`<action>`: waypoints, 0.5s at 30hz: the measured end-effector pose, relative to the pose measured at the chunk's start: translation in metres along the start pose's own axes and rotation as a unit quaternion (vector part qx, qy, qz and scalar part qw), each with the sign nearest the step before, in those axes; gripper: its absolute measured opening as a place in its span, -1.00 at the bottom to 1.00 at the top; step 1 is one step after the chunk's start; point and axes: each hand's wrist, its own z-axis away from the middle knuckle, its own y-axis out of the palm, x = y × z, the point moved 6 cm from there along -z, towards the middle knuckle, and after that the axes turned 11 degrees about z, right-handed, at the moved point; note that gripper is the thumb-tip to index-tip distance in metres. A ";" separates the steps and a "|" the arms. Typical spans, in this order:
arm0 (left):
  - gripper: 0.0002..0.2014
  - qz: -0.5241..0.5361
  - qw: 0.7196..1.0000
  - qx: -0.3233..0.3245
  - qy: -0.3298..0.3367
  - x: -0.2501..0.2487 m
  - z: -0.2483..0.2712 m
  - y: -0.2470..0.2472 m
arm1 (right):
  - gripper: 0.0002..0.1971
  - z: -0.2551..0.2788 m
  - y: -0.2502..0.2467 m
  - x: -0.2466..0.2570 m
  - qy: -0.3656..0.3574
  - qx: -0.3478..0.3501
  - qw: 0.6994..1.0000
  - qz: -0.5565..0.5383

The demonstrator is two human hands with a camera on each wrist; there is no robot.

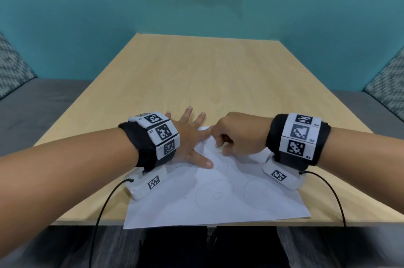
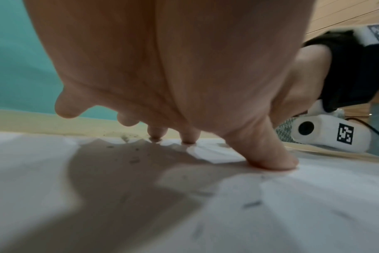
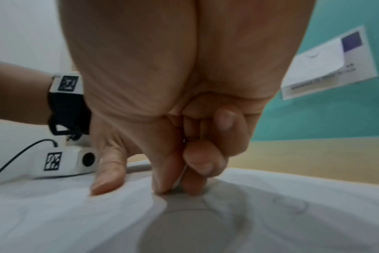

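Likely erasing: left hand [image 1: 189, 136] splayed, pinning paper [image 1: 218, 211] at table's [image 1: 196, 75] near edge; right hand [image 1: 234, 136] pinches eraser [image 1: 219, 148] (barely visible); next, gentle rubs.

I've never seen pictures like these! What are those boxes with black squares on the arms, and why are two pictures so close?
Those are a person's hands. The black wristbands with white patterned blocks carry small white cameras. One picture comes from a head camera; the close ones look from under each wrist. On the light wooden table lies a white paper sheet with pencilled circles. The left hand presses flat on it. The right hand pinches a small white thing, perhaps an eraser, against it.
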 end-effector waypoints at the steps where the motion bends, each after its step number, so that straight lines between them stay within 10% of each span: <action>1: 0.05 -0.002 1.000 0.000 -0.003 0.001 0.000 -0.001 | -0.95 -0.002 -0.003 -0.006 0.013 -0.004 1.000 0.006; 15: 0.02 -0.016 1.000 0.008 -0.024 0.001 -0.001 -0.005 | -0.96 -0.006 -0.008 -0.009 0.036 -0.029 0.999 -0.008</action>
